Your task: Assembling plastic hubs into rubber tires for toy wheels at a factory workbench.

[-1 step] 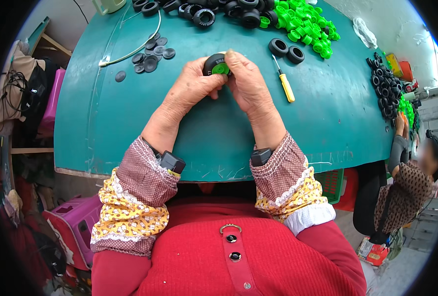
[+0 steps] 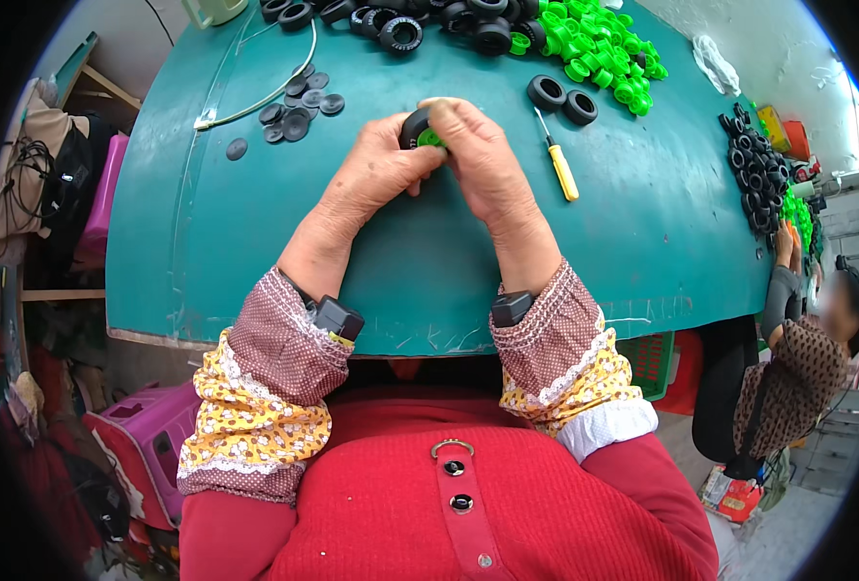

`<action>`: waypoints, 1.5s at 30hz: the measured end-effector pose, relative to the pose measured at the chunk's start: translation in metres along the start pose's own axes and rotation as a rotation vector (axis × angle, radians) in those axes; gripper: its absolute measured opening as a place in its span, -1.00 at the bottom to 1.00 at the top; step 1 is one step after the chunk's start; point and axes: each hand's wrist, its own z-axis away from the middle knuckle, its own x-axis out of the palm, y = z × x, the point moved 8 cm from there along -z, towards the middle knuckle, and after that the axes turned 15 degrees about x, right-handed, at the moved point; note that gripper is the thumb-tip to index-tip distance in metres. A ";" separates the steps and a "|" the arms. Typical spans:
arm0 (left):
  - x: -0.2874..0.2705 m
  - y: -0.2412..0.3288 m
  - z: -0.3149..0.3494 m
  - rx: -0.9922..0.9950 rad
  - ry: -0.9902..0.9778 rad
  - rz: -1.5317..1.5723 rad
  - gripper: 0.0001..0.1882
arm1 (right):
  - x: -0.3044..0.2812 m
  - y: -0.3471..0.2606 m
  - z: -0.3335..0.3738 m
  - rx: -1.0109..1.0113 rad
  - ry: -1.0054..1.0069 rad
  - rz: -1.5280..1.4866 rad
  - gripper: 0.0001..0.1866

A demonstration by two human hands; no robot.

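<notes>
A small black toy tire (image 2: 413, 127) with a green wheel hub (image 2: 429, 137) set in its opening is held between my two hands over the table. My left hand (image 2: 376, 167) is closed around its left side, thumb near the hub's lower edge. From the other side my right hand (image 2: 476, 155) grips it, its thumb and fingers covering much of the tire's right part. To the right lie a screwdriver (image 2: 562, 172) with a yellow handle and two loose black tires (image 2: 546, 92). Several flat black discs (image 2: 295, 126) are scattered to the left.
Heaps of black tires (image 2: 400, 36) and green hubs (image 2: 594, 48) cover the far part of the green table (image 2: 429, 261). A thin pale tube (image 2: 284, 92) curves at far left. At right, a person (image 2: 797, 358) sits by more tires (image 2: 753, 174).
The fingers of my right hand have shifted across the wheel and now hide more of the tire and hub. My left hand has barely moved.
</notes>
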 end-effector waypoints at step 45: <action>-0.039 -0.003 0.004 0.031 0.392 0.212 -0.75 | 0.001 0.015 -0.005 0.110 0.048 0.105 -0.63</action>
